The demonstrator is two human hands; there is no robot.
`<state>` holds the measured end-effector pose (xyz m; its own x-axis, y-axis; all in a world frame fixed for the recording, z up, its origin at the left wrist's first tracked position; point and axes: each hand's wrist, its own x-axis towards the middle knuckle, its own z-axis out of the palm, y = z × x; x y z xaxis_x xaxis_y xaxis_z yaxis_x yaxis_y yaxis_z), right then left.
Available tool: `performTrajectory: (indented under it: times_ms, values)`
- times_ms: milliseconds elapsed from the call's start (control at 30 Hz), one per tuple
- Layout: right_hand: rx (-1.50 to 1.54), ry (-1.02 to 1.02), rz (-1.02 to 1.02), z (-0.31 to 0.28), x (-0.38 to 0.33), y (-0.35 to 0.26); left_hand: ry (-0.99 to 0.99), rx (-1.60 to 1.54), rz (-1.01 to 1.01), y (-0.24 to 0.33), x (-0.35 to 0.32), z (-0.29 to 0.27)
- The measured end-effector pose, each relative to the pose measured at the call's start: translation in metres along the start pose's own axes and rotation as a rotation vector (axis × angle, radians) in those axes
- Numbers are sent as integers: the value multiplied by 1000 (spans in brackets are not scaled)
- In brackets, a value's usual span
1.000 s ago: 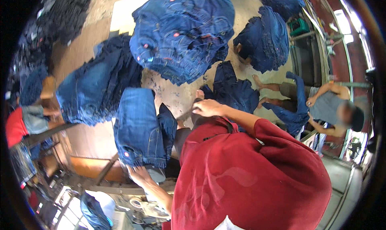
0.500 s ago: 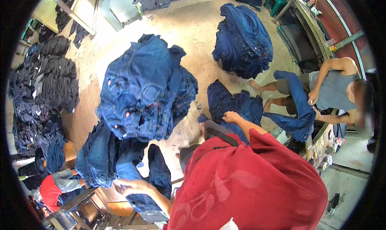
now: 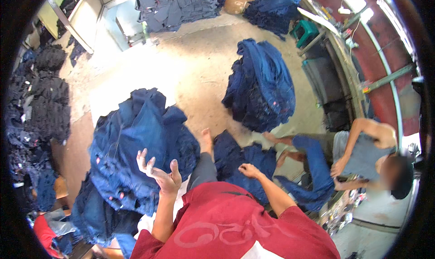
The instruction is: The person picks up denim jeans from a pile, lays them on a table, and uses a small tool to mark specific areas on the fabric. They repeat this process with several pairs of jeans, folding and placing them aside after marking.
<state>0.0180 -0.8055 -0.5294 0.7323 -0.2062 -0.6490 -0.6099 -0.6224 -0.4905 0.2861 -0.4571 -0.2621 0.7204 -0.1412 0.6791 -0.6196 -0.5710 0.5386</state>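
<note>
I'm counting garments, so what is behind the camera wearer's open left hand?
Behind the left hand is a large pile of blue denim garments, its top and left side showing. The patch directly behind the hand is hidden, as are the pile's inner layers.

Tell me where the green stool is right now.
In the head view, the green stool is at the upper right, just right of and slightly below the denim pile near the top edge.

Seemingly denim piles point(image 3: 131, 136) on floor point(image 3: 195, 73)
</note>
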Motion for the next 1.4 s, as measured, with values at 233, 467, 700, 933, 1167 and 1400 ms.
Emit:
performTrajectory:
  times_ms: [233, 467, 700, 933, 1167, 1400]
  values:
    - [399, 74, 340, -165, 39, 14, -83, -286, -359, -14, 57, 182]
    - [276, 76, 572, -311, 131, -16, -329, -215, -593, -85, 117, 233]
    - [-68, -119, 351, -433, 353, -99, -211, -122, -920, -154, 156, 249]
    - [-411, -298, 104, -513, 667, -286, -34, 39, -1239, -216, 202, 312]
    - [-477, -61, -657, -478, 887, -638, 344, -133, -1592, -280, 272, 347]
    - [-326, -474, -724, -376, 965, -886, 626, -97, -1847, -384, 283, 355]
